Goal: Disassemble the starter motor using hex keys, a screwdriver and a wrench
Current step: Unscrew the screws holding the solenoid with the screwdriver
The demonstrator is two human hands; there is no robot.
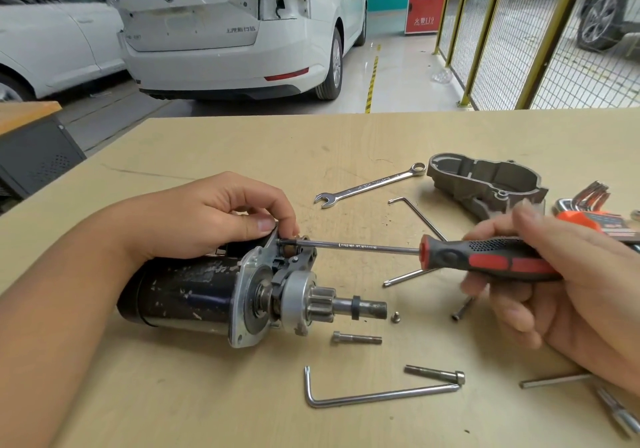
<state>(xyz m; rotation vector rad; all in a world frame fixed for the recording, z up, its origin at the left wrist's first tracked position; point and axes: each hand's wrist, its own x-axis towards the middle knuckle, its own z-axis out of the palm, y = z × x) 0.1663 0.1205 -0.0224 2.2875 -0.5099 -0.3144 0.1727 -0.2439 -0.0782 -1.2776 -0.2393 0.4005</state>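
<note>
On the tabletop (242, 413), the starter motor (214, 291) is lain on its side and gripped from above by the left hand (204, 219). A screwdriver (485, 257) is held in the curled right hand (568, 284), its tip set against the motor's upper flange. Between the hands, loose bolts (356, 339) and hex keys (377, 394) are scattered; beyond them a wrench (370, 186) is laid.

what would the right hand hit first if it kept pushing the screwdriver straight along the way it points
The right hand holds the screwdriver aimed leftward; its tip already sits at the top of the starter motor end plate, just below the left hand fingers. It would likely meet the motor first, though depth is unclear.
</note>
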